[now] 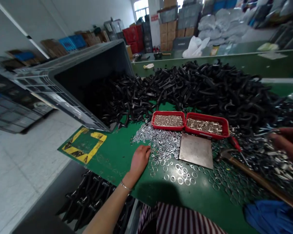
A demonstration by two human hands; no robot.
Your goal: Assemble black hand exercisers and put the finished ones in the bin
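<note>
My left hand [139, 160] rests on the green table [117, 156] at the edge of a spread of small silver washers [164, 143], fingers curled down onto them; what they pinch is hidden. My right hand [289, 143] hovers at the far right over a heap of small metal parts [271, 159], blurred, fingers bent. A flat square metal plate [196, 150] lies between the hands. Behind it stand two red trays [185, 114] with small metal pieces.
A large pile of black curved parts [210, 87] covers the back of the table. A grey crate [70, 81] lies tipped at the left. A hammer [254, 175] and a red-handled screwdriver [235, 145] lie at the right. Blue cloth [271, 217] sits at the near edge.
</note>
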